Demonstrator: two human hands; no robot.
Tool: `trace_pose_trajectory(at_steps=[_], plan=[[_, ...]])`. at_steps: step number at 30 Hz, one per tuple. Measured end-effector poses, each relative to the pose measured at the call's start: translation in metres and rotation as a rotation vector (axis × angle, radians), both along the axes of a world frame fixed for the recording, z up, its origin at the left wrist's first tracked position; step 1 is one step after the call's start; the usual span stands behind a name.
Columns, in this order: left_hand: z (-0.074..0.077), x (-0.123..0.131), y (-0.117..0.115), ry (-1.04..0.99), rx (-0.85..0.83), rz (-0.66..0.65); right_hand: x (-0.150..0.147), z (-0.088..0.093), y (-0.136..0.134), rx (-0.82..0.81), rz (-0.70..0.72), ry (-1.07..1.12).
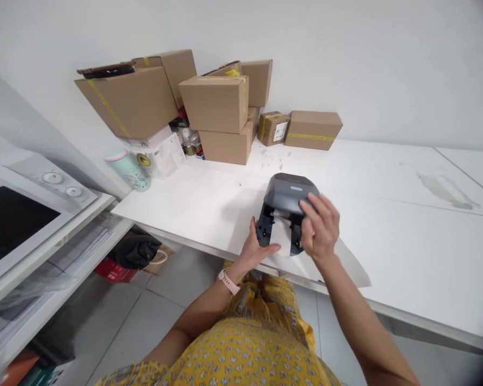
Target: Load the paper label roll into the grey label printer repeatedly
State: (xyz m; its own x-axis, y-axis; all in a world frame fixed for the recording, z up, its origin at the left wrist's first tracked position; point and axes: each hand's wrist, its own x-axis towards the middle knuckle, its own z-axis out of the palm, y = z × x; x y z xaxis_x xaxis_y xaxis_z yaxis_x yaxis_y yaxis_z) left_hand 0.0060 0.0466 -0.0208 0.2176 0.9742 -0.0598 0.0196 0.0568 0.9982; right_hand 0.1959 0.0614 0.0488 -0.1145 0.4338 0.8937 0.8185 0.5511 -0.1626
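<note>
Yellow shirt below the printer: base gripped by left hand, lid touched by right hand, grip unclear; paper's in, lid's unclosed.

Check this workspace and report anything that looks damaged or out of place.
Two flaws break the plain white tabletop: a long greyish patch at the right, looking worn or stained, and scattered grey smudges in front of the small taped box. I can't tell their cause. The dark device shows no obvious damage.

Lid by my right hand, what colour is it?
The lid is dark grey; best in the head view.
</note>
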Motion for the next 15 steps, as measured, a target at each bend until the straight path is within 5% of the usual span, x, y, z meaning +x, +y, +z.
trace_pose_trajectory(at_steps=[6, 15], plan=[[-0.002, 0.003, -0.002, -0.051, 0.009, 0.019, -0.007, -0.061, -0.039, -0.150, -0.038, -0.055], [0.014, 0.004, -0.004, -0.132, -0.048, 0.020, -0.016, -0.086, -0.042, -0.127, -0.018, 0.021]])
